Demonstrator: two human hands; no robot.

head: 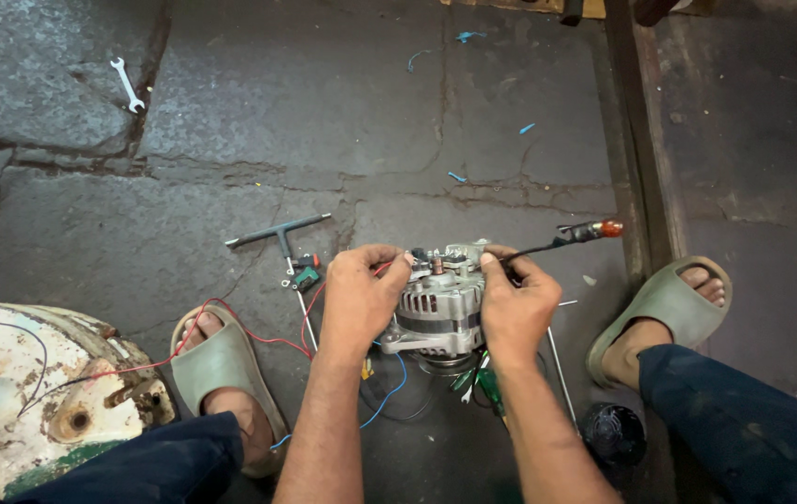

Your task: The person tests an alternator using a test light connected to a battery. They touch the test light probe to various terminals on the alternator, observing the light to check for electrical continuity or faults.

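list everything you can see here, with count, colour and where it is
alternator: 1, silver-grey, on the floor between both hands
probe tool: 1, black with orange tip, right of the alternator, its lead at the right hand
T-handle wrench: 1, dark grey, floor left of the alternator
spanner: 1, silver, floor top left
wires: several, red, blue and black, by the left foot and under the alternator
screwdrivers: about 2, green-handled, below the alternator
round casing: 1, worn white, bottom left
sandals: 2, grey-green, on both feet
left hand: on the alternator's left side
right hand: on its right side, pinching the lead
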